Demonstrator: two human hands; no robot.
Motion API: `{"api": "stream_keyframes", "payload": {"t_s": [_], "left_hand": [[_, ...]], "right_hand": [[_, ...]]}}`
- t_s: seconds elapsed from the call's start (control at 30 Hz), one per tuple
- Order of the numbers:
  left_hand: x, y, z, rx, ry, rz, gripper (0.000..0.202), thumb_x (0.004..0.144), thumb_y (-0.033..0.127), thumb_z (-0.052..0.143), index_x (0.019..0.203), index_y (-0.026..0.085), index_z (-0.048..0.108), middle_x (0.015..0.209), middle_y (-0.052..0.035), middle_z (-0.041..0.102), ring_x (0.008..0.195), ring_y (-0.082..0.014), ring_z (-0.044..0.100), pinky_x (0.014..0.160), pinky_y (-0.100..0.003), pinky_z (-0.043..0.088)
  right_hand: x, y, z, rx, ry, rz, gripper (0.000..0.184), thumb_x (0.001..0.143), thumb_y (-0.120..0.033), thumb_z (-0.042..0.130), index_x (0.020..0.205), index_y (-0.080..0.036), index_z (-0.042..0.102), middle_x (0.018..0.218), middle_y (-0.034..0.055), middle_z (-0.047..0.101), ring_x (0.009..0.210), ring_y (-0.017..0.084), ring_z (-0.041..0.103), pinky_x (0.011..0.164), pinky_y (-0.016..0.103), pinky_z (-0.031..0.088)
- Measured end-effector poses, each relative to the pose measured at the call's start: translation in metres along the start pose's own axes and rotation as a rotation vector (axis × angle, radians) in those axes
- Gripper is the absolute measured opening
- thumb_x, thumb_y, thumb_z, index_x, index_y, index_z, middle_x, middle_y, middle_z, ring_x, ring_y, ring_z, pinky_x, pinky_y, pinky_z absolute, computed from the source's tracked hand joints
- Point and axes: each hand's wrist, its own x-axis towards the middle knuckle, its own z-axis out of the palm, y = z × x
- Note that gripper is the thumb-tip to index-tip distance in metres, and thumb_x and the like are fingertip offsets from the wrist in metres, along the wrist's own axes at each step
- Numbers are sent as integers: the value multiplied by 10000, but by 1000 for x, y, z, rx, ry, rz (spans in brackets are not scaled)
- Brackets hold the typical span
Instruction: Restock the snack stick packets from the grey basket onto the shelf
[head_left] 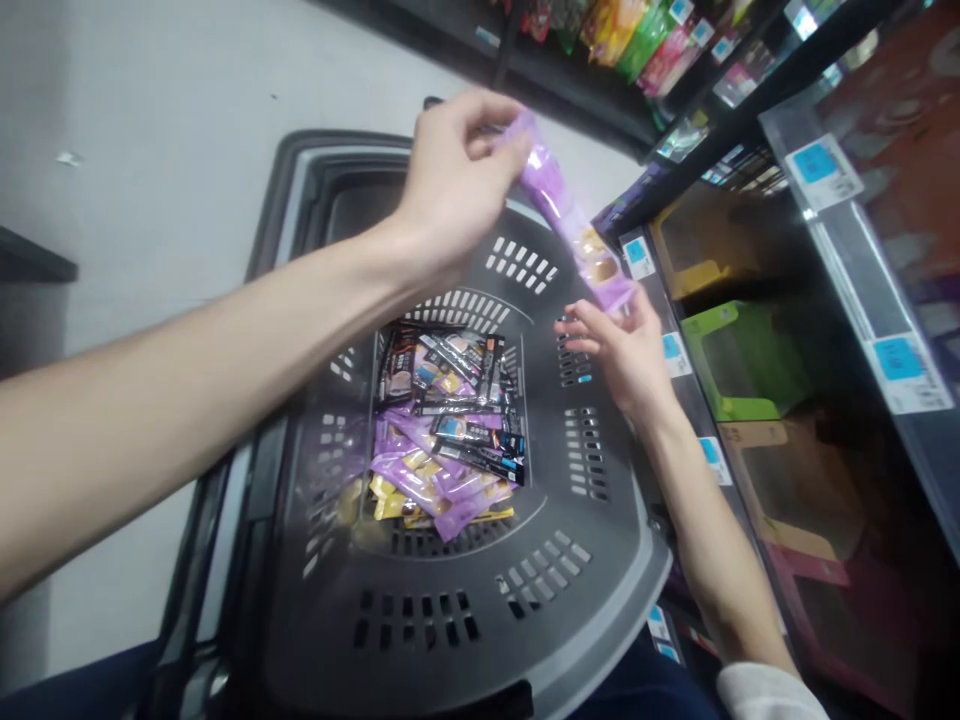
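A long purple stick sachet (564, 208) with a cup picture slants down to the right above the basket. Its upper end is pinched in my left hand (459, 165), fingers closed on it. At its lower end is my right hand (626, 350), thumb and forefinger closed on the tip and the other fingers stretched out. Below stands a grey plastic shopping basket (465, 600) with slotted walls. On its floor lies a loose heap of black sachets (480, 435), purple sachets (420, 480) and yellow sachets (390, 500), some overlapping.
To the right runs a shelf with open boxes, among them a green box (735, 360) and a yellow box (690, 245), with blue-and-white price tags (817, 165) on its edges. Colourful bags (637, 40) fill a shelf at the back. Pale floor (165, 120) lies to the left.
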Motion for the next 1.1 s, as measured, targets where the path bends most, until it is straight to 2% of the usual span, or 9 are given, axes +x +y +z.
{"api": "stream_keyframes", "payload": {"t_s": [0.07, 0.13, 0.27, 0.4, 0.53, 0.73, 0.87, 1.1], "left_hand": [[0, 1, 0, -70, 37, -25, 94, 919, 133, 657, 945, 215, 620, 917, -8, 690, 849, -106, 600, 782, -234, 470], [-3, 5, 2, -124, 0, -122, 82, 926, 92, 627, 953, 167, 608, 869, -30, 656, 790, -94, 594, 747, -234, 448], [-11, 9, 8, -100, -159, -345, 34, 917, 85, 656, 922, 118, 650, 810, -21, 624, 693, -56, 531, 723, -219, 410], [-14, 6, 4, 48, -264, -342, 147, 835, 103, 770, 962, 133, 700, 904, -31, 686, 876, -114, 658, 890, -267, 488], [-14, 4, -1, 191, -403, -366, 189, 787, 110, 824, 939, 116, 712, 935, -69, 717, 924, -164, 702, 936, -330, 527], [-17, 4, -1, 269, -404, -320, 208, 772, 172, 852, 928, 115, 726, 921, -82, 727, 880, -157, 692, 896, -332, 553], [-16, 3, -1, 278, -412, -323, 195, 787, 200, 843, 924, 117, 732, 935, -90, 721, 892, -163, 694, 915, -353, 566], [-14, 0, -3, 260, -410, -325, 256, 840, 351, 809, 878, 117, 712, 888, -89, 692, 892, -176, 683, 907, -376, 611]], "right_hand": [[-5, 0, 4, -102, -184, 30, 384, 817, -542, 832, 1013, -230, 722, 985, 35, 763, 851, 161, 745, 656, 249, 604], [-10, 0, 10, -140, -305, 7, 354, 835, -535, 825, 975, -214, 776, 995, 47, 778, 878, 165, 731, 729, 279, 620], [-15, -2, 21, -95, -388, -60, 329, 812, -445, 875, 1012, -197, 790, 962, 47, 790, 888, 178, 729, 858, 350, 626], [-16, -4, 23, -121, -339, -63, 303, 786, -441, 894, 913, -185, 792, 899, 55, 789, 786, 174, 721, 736, 329, 619], [-15, -6, 23, -121, -294, -57, 340, 772, -481, 900, 895, -180, 800, 866, 71, 787, 715, 156, 701, 624, 277, 567], [-17, -14, 25, -163, -269, -92, 429, 838, -623, 799, 806, -195, 799, 743, 40, 754, 590, 125, 614, 558, 257, 522], [-17, -15, 24, -189, -253, -117, 442, 827, -640, 802, 765, -202, 799, 717, 39, 747, 578, 129, 589, 554, 263, 508], [-16, -11, 21, -197, -227, -122, 442, 814, -641, 810, 756, -203, 813, 710, 41, 748, 573, 132, 587, 554, 265, 495]]}}
